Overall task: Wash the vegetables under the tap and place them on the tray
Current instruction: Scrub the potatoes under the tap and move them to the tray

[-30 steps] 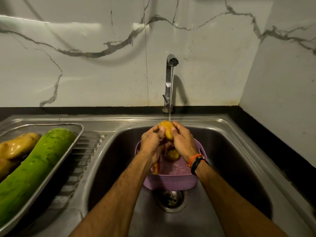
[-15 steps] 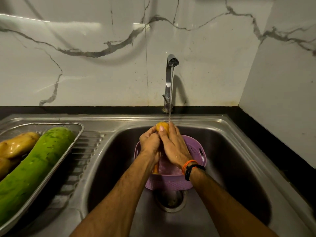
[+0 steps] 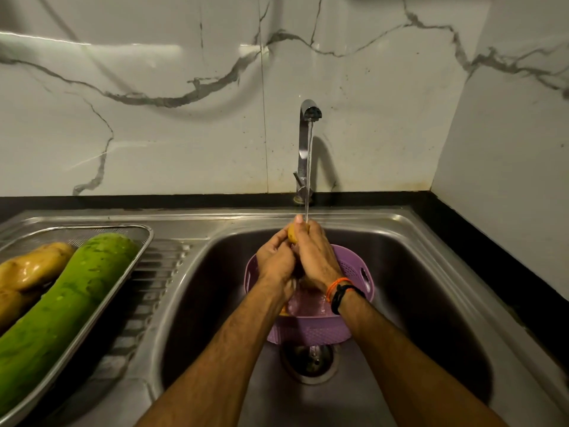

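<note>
- At frame centre, the left hand point(image 3: 275, 261) and right hand point(image 3: 314, 255) clasp a yellow potato point(image 3: 292, 234) under the tap point(image 3: 305, 143), above a purple basket point(image 3: 354, 269).
- At lower left, a tray point(image 3: 144, 241) holds a green gourd point(image 3: 67, 303) and potatoes point(image 3: 34, 266).

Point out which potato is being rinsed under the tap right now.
The small potato gripped between the left hand and right hand under the stream; the other potatoes lie on the tray.

Brushed stainless steel sink point(image 3: 431, 257), polished chrome tap point(image 3: 303, 149), perforated matt purple plastic basket point(image 3: 354, 266), steel mesh tray point(image 3: 135, 260), glossy veined marble wall tiles point(image 3: 154, 118).
</note>
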A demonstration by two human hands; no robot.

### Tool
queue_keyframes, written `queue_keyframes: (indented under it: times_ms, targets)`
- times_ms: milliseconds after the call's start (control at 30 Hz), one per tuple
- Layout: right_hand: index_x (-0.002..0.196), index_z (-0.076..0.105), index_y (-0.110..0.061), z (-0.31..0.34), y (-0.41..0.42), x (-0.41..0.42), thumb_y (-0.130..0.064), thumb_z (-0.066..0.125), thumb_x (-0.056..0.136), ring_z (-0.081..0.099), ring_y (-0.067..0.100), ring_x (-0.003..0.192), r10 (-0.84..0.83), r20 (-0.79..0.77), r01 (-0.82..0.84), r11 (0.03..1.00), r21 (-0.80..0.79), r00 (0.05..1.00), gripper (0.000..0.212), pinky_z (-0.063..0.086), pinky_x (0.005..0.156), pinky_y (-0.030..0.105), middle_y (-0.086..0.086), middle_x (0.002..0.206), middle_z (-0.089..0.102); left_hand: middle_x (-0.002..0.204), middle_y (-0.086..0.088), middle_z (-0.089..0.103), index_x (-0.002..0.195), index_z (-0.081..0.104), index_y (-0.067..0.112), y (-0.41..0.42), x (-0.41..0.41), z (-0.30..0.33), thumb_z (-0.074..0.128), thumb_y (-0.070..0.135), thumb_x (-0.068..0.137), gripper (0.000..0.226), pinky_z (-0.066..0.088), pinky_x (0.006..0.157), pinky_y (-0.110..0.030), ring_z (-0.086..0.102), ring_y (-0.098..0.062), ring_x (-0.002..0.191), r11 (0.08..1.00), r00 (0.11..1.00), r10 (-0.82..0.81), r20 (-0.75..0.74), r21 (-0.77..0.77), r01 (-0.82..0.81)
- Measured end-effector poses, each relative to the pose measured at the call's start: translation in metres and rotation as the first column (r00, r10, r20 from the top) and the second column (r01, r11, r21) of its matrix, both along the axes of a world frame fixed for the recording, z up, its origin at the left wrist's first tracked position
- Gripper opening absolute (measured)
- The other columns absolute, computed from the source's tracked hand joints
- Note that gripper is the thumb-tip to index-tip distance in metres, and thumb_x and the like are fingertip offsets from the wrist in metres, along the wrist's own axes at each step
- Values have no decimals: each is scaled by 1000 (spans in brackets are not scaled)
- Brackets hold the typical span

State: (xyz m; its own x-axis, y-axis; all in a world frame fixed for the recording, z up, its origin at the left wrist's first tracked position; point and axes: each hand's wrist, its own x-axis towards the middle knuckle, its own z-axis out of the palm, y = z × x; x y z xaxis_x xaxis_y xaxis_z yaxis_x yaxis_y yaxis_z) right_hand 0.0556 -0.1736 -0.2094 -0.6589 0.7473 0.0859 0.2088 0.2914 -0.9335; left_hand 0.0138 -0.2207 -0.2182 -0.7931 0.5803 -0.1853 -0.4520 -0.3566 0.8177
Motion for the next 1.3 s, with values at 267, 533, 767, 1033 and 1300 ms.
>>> queue_keyframes:
  times_ms: [267, 533, 767, 1033, 1300]
  targets:
    - [147, 36, -19, -2, 2, -3, -81, 22, 84, 42, 26, 135, -5, -9, 5, 1000, 20, 1000, 89, 35, 112, 50, 6, 149, 40, 108, -19, 72, 118, 66, 3, 1, -1, -2, 57, 3, 97, 24, 60, 82, -33, 71, -28, 102, 1000, 999, 19, -28, -23, -19]
    - [154, 20, -25, -12, -5, -2, -72, 24, 93, 35, 27, 141, 57, 57, -61, 996, 71, 997, 77, 29, 114, 55, 2, 159, 24, 107, -17, 73, 115, 68, 5, -1, -12, -4, 64, 3, 93, 23, 57, 92, -39, 71, -27, 101, 997, 996, 56, -66, -58, -60]
    - [156, 11, -28, -14, -8, -4, -80, 24, 86, 29, 25, 144, 24, 28, -25, 999, 35, 999, 87, 28, 115, 56, -2, 162, 16, 105, -18, 73, 118, 66, 0, 1, -7, -3, 67, 5, 91, 28, 61, 72, -25, 72, -26, 97, 997, 998, 51, -45, -50, -54]
    - [157, 11, -24, -10, 3, 0, -63, 28, 98, 24, 25, 147, -2, -11, 2, 1000, 17, 1000, 73, 24, 119, 48, 1, 163, 14, 105, -17, 74, 116, 68, 0, 5, -6, -4, 62, 5, 94, 23, 59, 87, -34, 72, -26, 99, 998, 998, -8, -66, -59, 4]
    - [138, 47, -32, -14, 1, -5, -70, 44, 88, 58, 25, 119, -52, -15, 51, 998, -42, 999, 63, 46, 103, 49, 3, 131, 60, 109, -12, 72, 123, 63, 4, -1, -14, -5, 60, -6, 91, 33, 58, 88, -31, 70, -21, 102, 990, 967, 57, -249, -109, -87]
